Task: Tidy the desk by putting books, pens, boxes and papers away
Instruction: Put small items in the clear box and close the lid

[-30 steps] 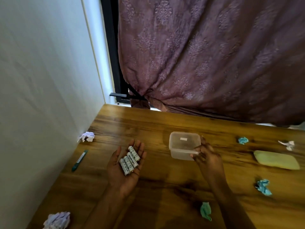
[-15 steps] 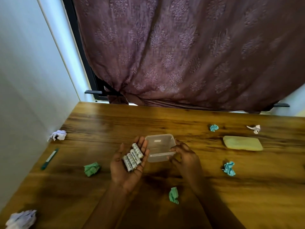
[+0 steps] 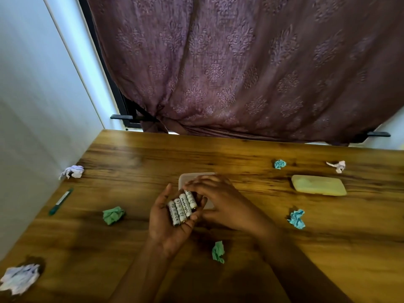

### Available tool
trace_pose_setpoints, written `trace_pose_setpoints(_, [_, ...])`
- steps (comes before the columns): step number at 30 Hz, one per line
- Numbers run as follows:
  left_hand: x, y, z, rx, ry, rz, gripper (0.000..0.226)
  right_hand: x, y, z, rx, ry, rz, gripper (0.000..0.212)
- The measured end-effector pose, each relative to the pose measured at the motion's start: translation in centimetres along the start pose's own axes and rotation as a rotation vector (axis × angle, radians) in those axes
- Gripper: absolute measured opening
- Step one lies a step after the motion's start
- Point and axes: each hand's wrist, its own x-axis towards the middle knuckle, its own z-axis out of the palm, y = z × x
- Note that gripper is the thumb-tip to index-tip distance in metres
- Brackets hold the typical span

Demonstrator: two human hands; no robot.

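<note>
Only two arms were in view, entering from about six o'clock. The left hand (image 3: 165, 231) and the right hand (image 3: 225, 200) were bare. Both forearms were sleeveless up to the frame's edge.

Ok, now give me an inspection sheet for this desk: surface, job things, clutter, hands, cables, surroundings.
Surface: wooden desk, dark streaky grain.
Job's things: pen near the left edge; clear box behind the hands, mostly hidden; yellowish lid lying apart to its right; four batteries in the left hand.
Clutter: seven crumpled paper balls scattered about: three white balls, two green balls, two blue balls.
Hands: left hand palm up, cupping the batteries; right hand with fingertips at their far ends, grip unclear.
Cables: nothing seen.
Surroundings: white wall on the left; purple curtain over a dark-framed window behind the desk.
</note>
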Motion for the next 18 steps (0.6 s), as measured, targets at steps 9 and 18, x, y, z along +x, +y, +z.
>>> trace_pose_setpoints(9, [0.4,1.2,-0.2,-0.109,-0.071,0.038,0.062,2.2,1.2,-1.7,0.175,0.119,0.072,0.060])
trace_pose_setpoints(18, [1.5,5.1,-7.2,-0.143,-0.081,0.243,0.058,6.0,2.1,0.0,0.263,-0.232,0.564,0.043])
